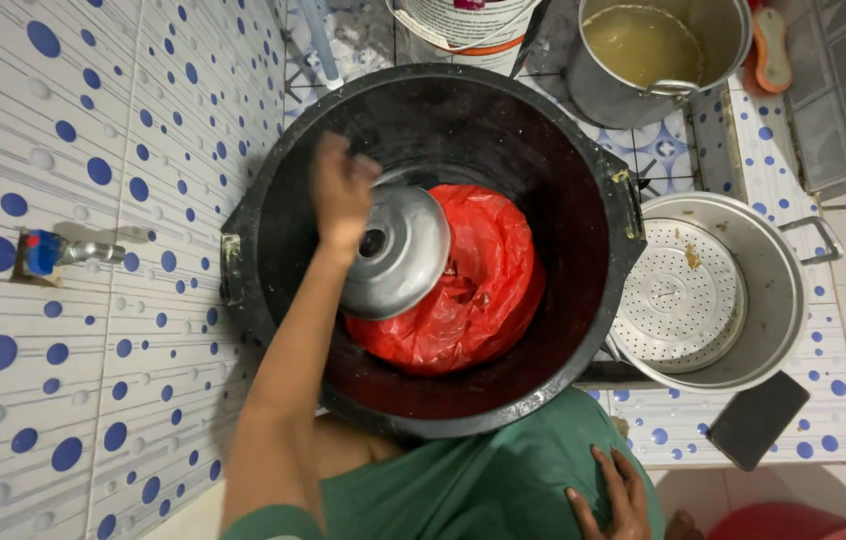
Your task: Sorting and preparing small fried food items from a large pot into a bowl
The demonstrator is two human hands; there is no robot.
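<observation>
Steel lid (398, 255) clamped in left hand (343, 190), inside black tub (603, 190) just over red bag (483, 290). Right hand (608, 495) flat, fingers apart, on green cloth (483, 480), well behind. Lid-handling step; needs steady grip.

My left arm is bare from the wrist up to a short green sleeve (268, 522) that ends just above the elbow. My left hand (341, 192) is blurred, so I can make out no ring or band on it. My right hand (611, 498) is bare too, fingers plain, with no watch or bracelet that I can see at the wrist. The rest of what I wear is a green garment (488, 480), the same plain cloth as the sleeve, lying in soft folds without any pattern.
</observation>
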